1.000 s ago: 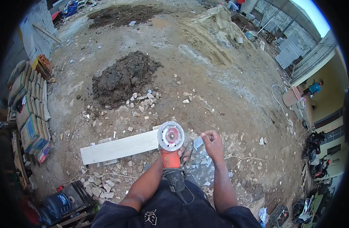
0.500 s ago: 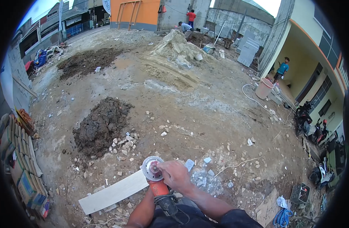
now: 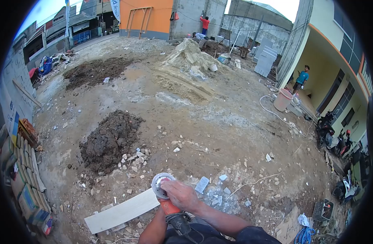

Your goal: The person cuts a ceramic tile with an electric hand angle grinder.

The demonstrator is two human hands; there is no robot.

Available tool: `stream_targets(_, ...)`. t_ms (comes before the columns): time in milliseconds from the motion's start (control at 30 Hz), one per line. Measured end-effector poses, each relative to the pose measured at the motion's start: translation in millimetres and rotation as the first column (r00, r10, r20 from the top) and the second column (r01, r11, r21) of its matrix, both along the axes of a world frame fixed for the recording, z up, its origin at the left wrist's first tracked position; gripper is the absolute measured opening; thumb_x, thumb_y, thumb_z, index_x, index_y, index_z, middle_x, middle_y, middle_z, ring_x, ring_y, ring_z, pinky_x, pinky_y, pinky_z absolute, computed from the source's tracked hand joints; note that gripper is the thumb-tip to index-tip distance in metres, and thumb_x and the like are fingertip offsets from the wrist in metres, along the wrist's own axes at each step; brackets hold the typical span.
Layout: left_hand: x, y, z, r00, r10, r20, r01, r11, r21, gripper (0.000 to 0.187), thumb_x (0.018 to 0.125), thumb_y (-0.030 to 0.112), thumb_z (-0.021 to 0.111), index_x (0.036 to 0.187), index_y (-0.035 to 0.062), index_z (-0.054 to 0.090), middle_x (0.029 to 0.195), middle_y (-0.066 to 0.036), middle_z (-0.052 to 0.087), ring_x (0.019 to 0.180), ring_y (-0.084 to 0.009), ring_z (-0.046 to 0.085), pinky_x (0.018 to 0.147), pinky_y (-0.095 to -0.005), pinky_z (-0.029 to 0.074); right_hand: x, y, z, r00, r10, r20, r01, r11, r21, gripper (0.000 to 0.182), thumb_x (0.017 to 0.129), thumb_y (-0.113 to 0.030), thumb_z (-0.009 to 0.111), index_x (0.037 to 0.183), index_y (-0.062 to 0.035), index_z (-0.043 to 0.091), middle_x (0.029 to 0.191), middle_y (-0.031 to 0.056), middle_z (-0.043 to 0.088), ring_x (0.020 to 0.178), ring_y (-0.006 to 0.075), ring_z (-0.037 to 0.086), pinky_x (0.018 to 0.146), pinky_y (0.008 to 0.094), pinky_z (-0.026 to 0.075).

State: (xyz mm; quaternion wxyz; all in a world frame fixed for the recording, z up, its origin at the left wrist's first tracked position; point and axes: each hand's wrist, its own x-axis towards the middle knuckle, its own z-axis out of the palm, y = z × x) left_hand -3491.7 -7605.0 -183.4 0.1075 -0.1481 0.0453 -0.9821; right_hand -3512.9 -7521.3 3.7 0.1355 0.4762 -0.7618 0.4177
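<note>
An orange angle grinder (image 3: 169, 206) with a dark rear body and its cord bunched around it points away from me, low in the middle of the view. A round silver cutting disc (image 3: 157, 186) with holes is on its head. My right hand (image 3: 181, 196) has its fingers closed over the disc's centre, covering the nut there. From below, my left hand (image 3: 159, 212) supports the grinder; its fingers are hidden behind the tool. A long pale tile strip (image 3: 121, 211) lies on the ground just left of the grinder.
Broken tile pieces (image 3: 202, 184) and stones litter the dirt ahead. A dark soil mound (image 3: 109, 140) rises left, a sand pile (image 3: 186, 59) farther off. Stacked boxes (image 3: 30, 197) line the left edge. A person in teal (image 3: 302, 77) stands near a pink bucket (image 3: 283, 99); others work at the back.
My right fingers have shifted over the disc's centre and now hide the nut. The grinder has moved slightly down, and the view has tilted a little upward.
</note>
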Motion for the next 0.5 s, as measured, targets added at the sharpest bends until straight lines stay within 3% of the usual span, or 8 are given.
stream_targets(100,7.7,-1.8,-9.1,0.999,-0.043,0.027,0.042,0.999,0.032,0.043,0.095,0.042,0.054,0.125,0.0113,0.055,0.121,-0.011,0.06,0.117,-0.0262,0.057,0.104,-0.0455,0.044,-3.8,-1.8,-4.3,1.0,-0.009,0.012,0.009,1.0,-0.024,0.029,0.082,-0.004,0.064,0.111,-0.0029,0.063,0.109,0.0131,0.067,0.101,0.0296,0.067,0.085,0.0387,0.056)
stream_targets(367,-3.2,1.6,-11.8,0.987,-0.138,0.077,0.13,0.986,0.104,0.047,0.093,0.045,0.056,0.127,0.0113,0.054,0.122,-0.011,0.061,0.118,-0.0278,0.057,0.104,-0.0464,0.044,-0.5,3.1,0.1,0.998,-0.005,-0.07,0.006,1.0,0.014,0.028,0.078,0.0,0.069,0.105,-0.0037,0.066,0.114,0.0106,0.069,0.106,0.0278,0.067,0.09,0.0395,0.054)
stream_targets(400,17.4,-5.6,-28.9,0.985,-0.153,0.082,0.144,0.983,0.112,0.048,0.093,0.045,0.056,0.128,0.0113,0.054,0.122,-0.011,0.061,0.118,-0.028,0.057,0.104,-0.0465,0.044,-1.5,3.7,0.8,0.998,0.003,-0.068,-0.003,1.0,-0.001,0.028,0.077,0.0,0.069,0.105,-0.0036,0.066,0.117,0.0109,0.068,0.107,0.0285,0.066,0.09,0.0402,0.054)
stream_targets(500,-5.3,-0.3,-12.5,0.975,-0.194,0.105,0.179,0.974,0.141,0.05,0.093,0.046,0.057,0.128,0.0113,0.054,0.122,-0.011,0.061,0.118,-0.0286,0.057,0.104,-0.0468,0.045,-1.7,8.0,4.5,0.998,0.046,-0.042,-0.046,0.999,0.012,0.03,0.078,0.0,0.069,0.108,-0.0045,0.066,0.121,0.0111,0.066,0.109,0.0296,0.065,0.09,0.04,0.054)
